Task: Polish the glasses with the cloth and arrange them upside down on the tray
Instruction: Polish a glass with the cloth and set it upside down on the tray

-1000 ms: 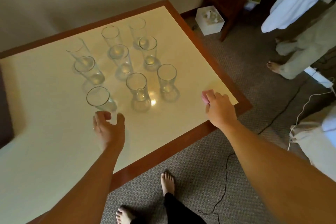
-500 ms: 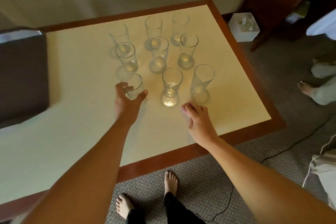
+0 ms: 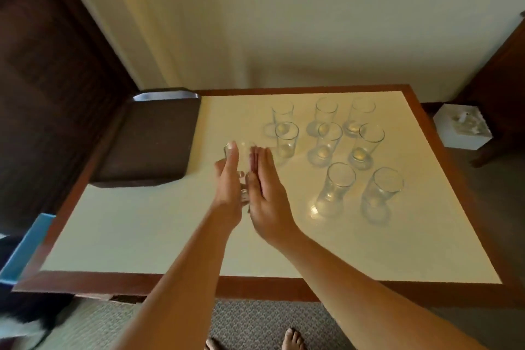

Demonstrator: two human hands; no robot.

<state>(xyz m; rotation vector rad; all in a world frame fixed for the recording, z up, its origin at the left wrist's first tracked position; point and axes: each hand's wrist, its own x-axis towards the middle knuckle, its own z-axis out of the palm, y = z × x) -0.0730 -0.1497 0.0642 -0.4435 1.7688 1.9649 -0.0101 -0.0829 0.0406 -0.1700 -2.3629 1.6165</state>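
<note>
Holding: I have one clear glass (image 3: 243, 167) raised above the counter (image 3: 159, 224), pressed between my two palms.
Left grip: left hand (image 3: 228, 179) flat against the glass, fingers straight.
Right grip: right hand (image 3: 264, 187) flat against its other side.
Other glasses: eight upright glasses (image 3: 336, 179) stand just right of my hands.
Tray: dark tray (image 3: 153, 142) sits at the counter's far left.

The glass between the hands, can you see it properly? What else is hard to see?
- Held glass, head view: blurred and mostly hidden between the left hand and right hand.
- Cloth: none can be made out; the hands may hide it.
- Dark tray: too dim to show detail inside.
- White box on the floor: contents blurred.
</note>
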